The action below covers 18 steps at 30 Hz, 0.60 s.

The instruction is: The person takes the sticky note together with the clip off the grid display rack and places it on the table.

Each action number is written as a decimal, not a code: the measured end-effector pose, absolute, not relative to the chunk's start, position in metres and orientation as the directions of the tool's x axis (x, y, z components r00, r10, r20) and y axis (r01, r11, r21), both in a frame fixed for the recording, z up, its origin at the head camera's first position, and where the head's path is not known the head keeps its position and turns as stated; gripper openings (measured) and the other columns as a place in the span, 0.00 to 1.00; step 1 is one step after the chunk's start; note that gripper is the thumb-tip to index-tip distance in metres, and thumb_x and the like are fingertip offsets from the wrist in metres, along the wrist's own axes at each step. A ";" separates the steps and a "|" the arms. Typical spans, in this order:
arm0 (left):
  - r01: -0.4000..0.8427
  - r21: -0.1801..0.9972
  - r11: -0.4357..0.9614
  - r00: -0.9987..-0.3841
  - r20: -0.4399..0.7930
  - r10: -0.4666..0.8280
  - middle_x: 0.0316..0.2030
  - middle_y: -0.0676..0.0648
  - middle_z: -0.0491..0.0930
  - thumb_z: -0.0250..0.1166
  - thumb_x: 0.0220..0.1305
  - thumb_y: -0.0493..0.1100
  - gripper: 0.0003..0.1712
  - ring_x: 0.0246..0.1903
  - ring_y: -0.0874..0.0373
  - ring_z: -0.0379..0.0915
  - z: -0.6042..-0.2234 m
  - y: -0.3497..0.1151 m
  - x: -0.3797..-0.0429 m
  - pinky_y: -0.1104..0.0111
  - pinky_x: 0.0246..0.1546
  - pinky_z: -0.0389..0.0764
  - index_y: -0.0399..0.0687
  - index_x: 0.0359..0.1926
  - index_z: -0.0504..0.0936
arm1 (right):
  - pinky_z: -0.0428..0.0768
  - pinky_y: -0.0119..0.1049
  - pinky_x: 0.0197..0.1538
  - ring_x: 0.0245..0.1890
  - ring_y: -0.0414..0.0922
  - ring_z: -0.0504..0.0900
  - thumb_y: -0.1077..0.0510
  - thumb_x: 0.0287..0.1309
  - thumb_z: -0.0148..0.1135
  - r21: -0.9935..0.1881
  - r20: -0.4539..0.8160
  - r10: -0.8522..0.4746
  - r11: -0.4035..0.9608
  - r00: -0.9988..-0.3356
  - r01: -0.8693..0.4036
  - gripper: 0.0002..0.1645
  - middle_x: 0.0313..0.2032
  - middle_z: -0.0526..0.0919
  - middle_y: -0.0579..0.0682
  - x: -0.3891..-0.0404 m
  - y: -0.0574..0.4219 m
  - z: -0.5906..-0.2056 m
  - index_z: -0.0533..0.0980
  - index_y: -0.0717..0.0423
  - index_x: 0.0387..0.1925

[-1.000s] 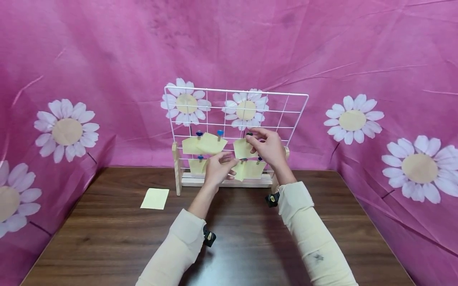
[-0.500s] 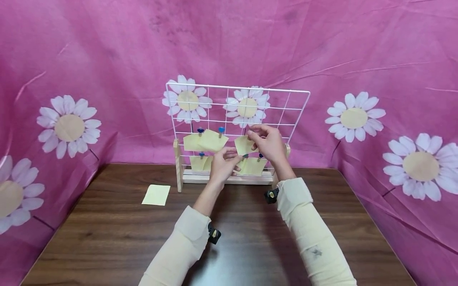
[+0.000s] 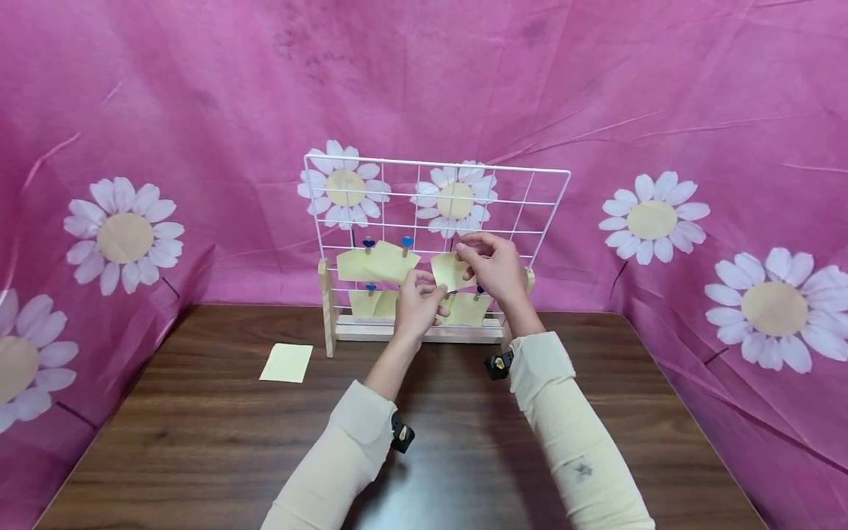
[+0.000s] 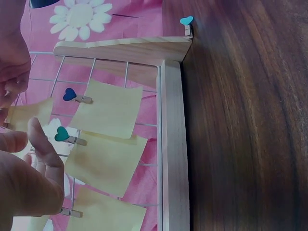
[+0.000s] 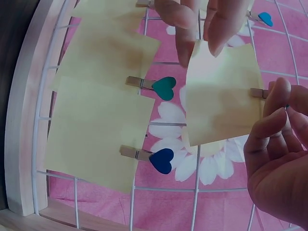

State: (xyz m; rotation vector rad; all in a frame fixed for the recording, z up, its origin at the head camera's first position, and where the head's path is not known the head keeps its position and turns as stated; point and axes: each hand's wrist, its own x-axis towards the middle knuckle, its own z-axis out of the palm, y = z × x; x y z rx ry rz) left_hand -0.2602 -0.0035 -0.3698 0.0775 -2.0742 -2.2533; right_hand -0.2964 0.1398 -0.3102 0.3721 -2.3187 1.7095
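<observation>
My right hand (image 3: 500,272) is up at the white wire grid (image 3: 493,200), finger and thumb pinching a small wooden clothespin (image 5: 258,93) at the top edge of a yellow sticky note (image 3: 447,272). The pin's head is hidden by the fingers. Lower down, my left hand (image 3: 417,308) pinches the same note by its lower left corner. Below hang clipped notes (image 4: 106,162), one under a green-heart clothespin (image 5: 163,88) and one under a dark-blue-heart clothespin (image 5: 161,160). Left of my hands, another clipped note (image 3: 392,261) hangs tilted beneath a blue-heart clothespin (image 3: 407,244).
A wooden stand (image 3: 327,313) carries the grid on the brown table (image 3: 199,442). To its left lies a loose yellow note (image 3: 287,363). A clothespin with a light blue heart (image 4: 186,21) is beside the stand's foot. Flowered pink cloth (image 3: 218,132) hangs behind.
My left hand has moved slightly right and up, onto the lower corner of the upper right note. My right hand stays at that note's top.
</observation>
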 end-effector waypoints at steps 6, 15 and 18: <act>0.030 0.994 -0.106 -0.993 0.017 -0.118 0.42 0.40 0.84 0.62 0.71 0.38 0.11 0.17 0.59 0.78 -0.371 -0.003 -0.261 0.74 0.13 0.71 0.41 0.50 0.74 | 0.71 0.24 0.18 0.14 0.37 0.77 0.62 0.68 0.64 -0.910 0.333 -0.053 0.245 -0.941 -0.335 0.17 0.38 0.85 0.70 -0.295 0.137 -0.309 0.80 0.69 0.53; 0.011 0.992 -0.125 -0.994 -0.002 -0.110 0.39 0.41 0.84 0.61 0.71 0.38 0.09 0.16 0.61 0.77 -0.370 -0.005 -0.262 0.74 0.13 0.68 0.41 0.49 0.74 | 0.76 0.28 0.20 0.15 0.38 0.76 0.62 0.66 0.66 -0.908 0.345 -0.043 0.239 -0.938 -0.345 0.14 0.35 0.86 0.67 -0.293 0.136 -0.310 0.82 0.69 0.49; 0.014 0.993 -0.120 -0.993 0.000 -0.116 0.38 0.43 0.84 0.62 0.71 0.38 0.08 0.16 0.61 0.77 -0.370 -0.005 -0.262 0.74 0.13 0.67 0.41 0.48 0.75 | 0.75 0.28 0.19 0.14 0.37 0.76 0.62 0.65 0.67 -0.897 0.371 -0.028 0.249 -0.928 -0.366 0.13 0.34 0.86 0.66 -0.295 0.136 -0.314 0.83 0.67 0.48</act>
